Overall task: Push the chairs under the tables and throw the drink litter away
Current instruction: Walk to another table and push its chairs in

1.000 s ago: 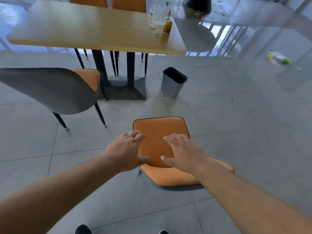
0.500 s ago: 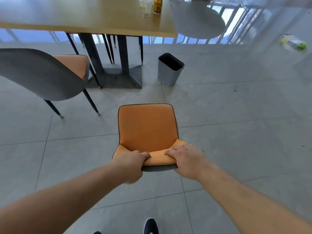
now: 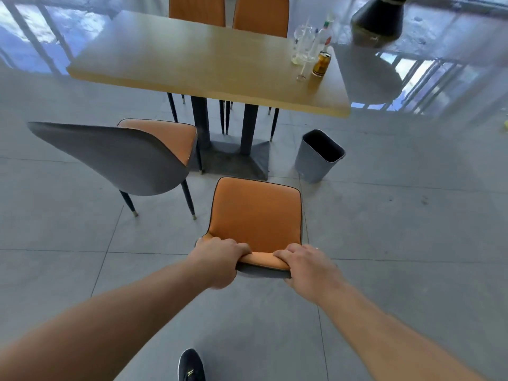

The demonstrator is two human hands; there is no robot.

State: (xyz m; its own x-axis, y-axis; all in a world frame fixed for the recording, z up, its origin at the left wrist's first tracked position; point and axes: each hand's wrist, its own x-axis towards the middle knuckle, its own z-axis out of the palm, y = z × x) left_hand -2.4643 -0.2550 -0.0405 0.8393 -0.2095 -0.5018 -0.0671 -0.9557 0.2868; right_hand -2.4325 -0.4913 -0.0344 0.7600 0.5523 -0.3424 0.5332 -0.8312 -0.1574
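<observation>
1. Floor: large grey tiles, matte, thin dark grout lines, a few small specks.
2. Table: rectangular top with a smooth light wood-look surface and rounded corners, on 2 dark posts over a flat dark base plate.
3. Grey-backed chair: curved grey fabric shell, orange padded seat, slim black legs with pale metal tips. Stands out on the floor to the left of the table base, seat front near the base.
4. Held chair: orange padded seat with dark piping, grey outer shell. Stands out from the table, seat front near the base plate and just left of the bin.
5. 2 far chairs: orange backs showing over the far table edge, side by side.
6. Bin: grey, smooth, open-topped, dark inside. On the floor right of the base plate, below the table's right end.
7. Left hand: closed around the top edge of the held chair's backrest, left part, fingers curled over the orange front.
8. Right hand: closed on the same edge, right part, fingers over the orange padding.
9. Shoe: dark, at the bottom edge.
10. Drink litter: clear plastic cups with straws, a bottle and an amber can clustered at the table's right end; finer detail blurred.
</observation>
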